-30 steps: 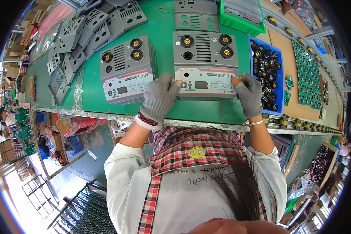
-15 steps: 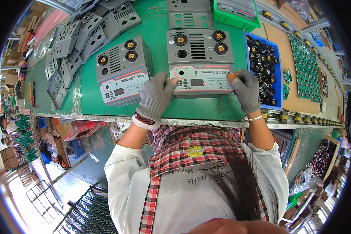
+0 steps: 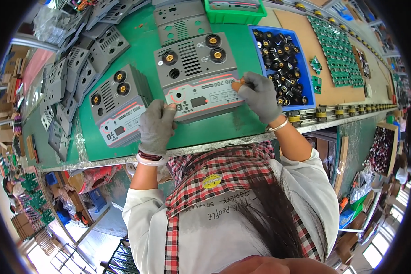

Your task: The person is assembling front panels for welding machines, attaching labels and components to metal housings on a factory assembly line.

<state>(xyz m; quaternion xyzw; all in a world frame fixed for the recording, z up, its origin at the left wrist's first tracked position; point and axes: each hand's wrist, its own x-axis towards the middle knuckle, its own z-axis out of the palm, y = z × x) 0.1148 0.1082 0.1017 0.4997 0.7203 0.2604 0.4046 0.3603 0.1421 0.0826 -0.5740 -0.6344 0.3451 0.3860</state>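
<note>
A grey metal front panel (image 3: 198, 75) with a printed light-grey lower strip lies on the green table, seemingly on top of a stack. Three black sockets with brass centres are fitted in it, and one round hole is bare. My left hand (image 3: 156, 128), in a grey glove with bare fingertips, grips the panel's lower left corner, thumb on top. On the right edge, my gloved right hand (image 3: 260, 98) is closed with thumb and fingers pinching it. The undersides of both grips are hidden. Left of it stands a stack of similar panels (image 3: 118, 107), its top one fitted with sockets.
Loose grey panels (image 3: 77, 68) are heaped at the left, and bare ones (image 3: 180, 29) lie beyond my panel. A blue bin (image 3: 311, 91) of black sockets stands at the right, a green bin (image 3: 235, 18) behind. Green circuit boards (image 3: 335, 50) lie on brown board beside a roller track (image 3: 351, 111).
The whole view has swung, so the table and its things sit further left and tilted in the picture. Both hands keep their places at the same panel's edges.
</note>
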